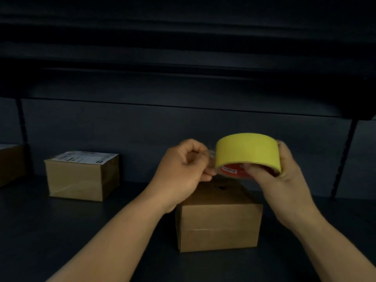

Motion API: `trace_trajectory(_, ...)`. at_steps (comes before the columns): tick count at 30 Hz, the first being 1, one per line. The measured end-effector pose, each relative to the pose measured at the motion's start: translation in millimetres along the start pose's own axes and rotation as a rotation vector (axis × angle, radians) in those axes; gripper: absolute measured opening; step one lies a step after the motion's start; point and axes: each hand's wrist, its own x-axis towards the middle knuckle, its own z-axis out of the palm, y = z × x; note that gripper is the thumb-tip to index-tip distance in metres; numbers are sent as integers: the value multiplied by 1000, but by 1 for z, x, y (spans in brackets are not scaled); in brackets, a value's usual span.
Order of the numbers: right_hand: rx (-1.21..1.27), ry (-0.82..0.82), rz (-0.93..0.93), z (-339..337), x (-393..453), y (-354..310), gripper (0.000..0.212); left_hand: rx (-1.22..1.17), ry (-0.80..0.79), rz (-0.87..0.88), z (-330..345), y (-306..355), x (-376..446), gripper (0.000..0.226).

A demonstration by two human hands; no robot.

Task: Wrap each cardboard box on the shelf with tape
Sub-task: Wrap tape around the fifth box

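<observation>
1. Head view: the right hand (284, 174) is gripping a yellow tape roll (247, 151) right of frame centre, thumb in its red core; the roll's axis is running from near to far, the core opening facing the camera.
2. The left hand (183, 167) is curling its fingers, pinching the clear tape end (211, 157) at the roll's left side.
3. Below the hands, a cardboard box (219, 222) is sitting on the dark shelf (61, 231); a second box (81, 176) bearing a white label is sitting at left.
</observation>
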Motion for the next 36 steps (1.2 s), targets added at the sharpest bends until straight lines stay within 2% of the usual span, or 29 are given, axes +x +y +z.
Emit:
trace_trajectory(2, 31, -198, 86, -6, 0, -6, 61, 129, 67, 125, -4, 1, 2, 13)
trace_trajectory(4, 55, -336, 91, -13, 2, -10, 78, 346, 142, 314, -10, 4, 4, 14)
trace_trajectory(7, 4, -338, 6, -13, 5, -25, 74, 643, 180, 652, -15, 10, 4, 9)
trace_trajectory(9, -37, -313, 5, -6, 6, -39, 61, 799, 160, 855, -11, 15, 4, 10)
trace_trajectory(10, -38, -323, 17, -3, 7, -44, 55, 840, 137, 943, -8, 17, 3, 8)
trace_trajectory(13, -71, -399, 6, 8, 10, -59, 55, 864, 53, 1168, -5, 19, 4, 3)
trace_trajectory(15, -60, -391, -43, 13, 11, -61, 53, 855, 56, 1215, -7, 19, 6, 6)
trace_trajectory(18, -290, -269, -213, 20, 10, -48, 53, 738, 149, 1134, -9, 19, 5, 5)
trace_trajectory(20, -418, -199, -295, 23, 8, -38, 57, 632, 231, 993, -9, 21, -1, 7)
trace_trajectory(22, -454, -159, -332, 24, 6, -29, 60, 482, 273, 713, -9, 25, -8, 13)
trace_trajectory(24, -476, -136, -380, 25, 7, -20, 62, 297, 196, 314, -7, 28, -11, 23)
trace_trajectory(26, -511, -120, -436, 26, 7, -14, 60, 141, 91, 23, -6, 27, -12, 42)
trace_trajectory(28, -560, -114, -483, 27, 6, -10, 58, 77, 32, -70, -2, 27, -15, 51)
trace_trajectory(30, -592, -99, -519, 27, 6, -8, 57, 17, 17, -103, 1, 27, -16, 49)
trace_trajectory(34, -617, -94, -536, 25, 5, -1, 59, -53, 7, -146, 5, 21, -10, 21)
trace_trajectory(36, -609, -131, -496, 24, 5, 0, 65, -75, 6, -135, 7, 20, -7, 16)
